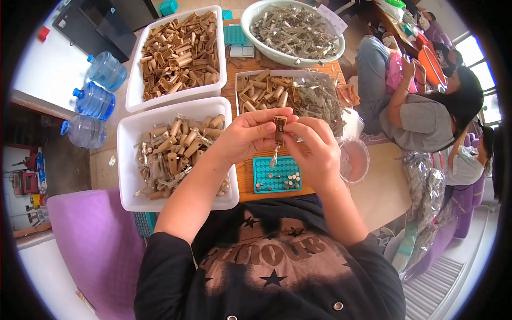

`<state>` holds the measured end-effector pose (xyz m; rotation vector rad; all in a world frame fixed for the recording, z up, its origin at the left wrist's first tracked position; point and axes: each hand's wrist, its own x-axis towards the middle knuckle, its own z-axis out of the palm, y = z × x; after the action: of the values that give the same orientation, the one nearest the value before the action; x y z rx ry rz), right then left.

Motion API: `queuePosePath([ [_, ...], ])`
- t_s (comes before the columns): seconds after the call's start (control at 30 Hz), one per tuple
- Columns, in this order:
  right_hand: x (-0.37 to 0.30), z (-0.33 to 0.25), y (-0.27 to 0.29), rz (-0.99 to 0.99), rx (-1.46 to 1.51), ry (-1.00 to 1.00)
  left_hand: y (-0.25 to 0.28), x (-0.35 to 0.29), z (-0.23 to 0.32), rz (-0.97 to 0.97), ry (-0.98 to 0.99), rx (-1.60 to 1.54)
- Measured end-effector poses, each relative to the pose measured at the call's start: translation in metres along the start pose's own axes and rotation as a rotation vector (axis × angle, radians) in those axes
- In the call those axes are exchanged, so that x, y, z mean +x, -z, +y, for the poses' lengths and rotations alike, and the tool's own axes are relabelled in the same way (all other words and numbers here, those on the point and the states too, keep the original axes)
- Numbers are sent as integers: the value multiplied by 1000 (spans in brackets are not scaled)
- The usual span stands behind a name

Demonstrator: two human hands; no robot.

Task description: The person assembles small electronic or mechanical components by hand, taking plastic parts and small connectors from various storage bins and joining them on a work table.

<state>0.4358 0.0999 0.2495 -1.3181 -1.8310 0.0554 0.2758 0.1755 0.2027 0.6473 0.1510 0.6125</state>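
Above the table, my left hand (248, 137) and my right hand (313, 143) pinch one small brown plastic casing (280, 126) between them. Its open side faces up and shows a dark inside, too small to make out. A short shiny strip (274, 158) dangles below the casing. Beneath my hands lies a teal tray (260, 166) with round pockets, where several small silvery and whitish discs (292, 181) rest. Just beyond my fingers, a shallow box (238, 80) holds brown casings (261, 92) alongside silvery strips in clear wrap (316, 98).
Two white tubs of brown casings (220, 53) (124, 160) stand to the left. A pale basin (246, 32) heaped with silvery strips sits at the far side. To my right are a clear round tub (354, 160) and a seated person (421, 120). Water jugs (96, 101) stand far left.
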Motion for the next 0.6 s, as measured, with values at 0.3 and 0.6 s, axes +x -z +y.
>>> queuePosePath([
  [0.3, 2, -2, -8, 30, -132, 102, 1, -1, 1, -3, -31, 21],
  [0.6, 5, -1, -13, 8, -83, 33, -1, 1, 1, 29, -81, 2],
])
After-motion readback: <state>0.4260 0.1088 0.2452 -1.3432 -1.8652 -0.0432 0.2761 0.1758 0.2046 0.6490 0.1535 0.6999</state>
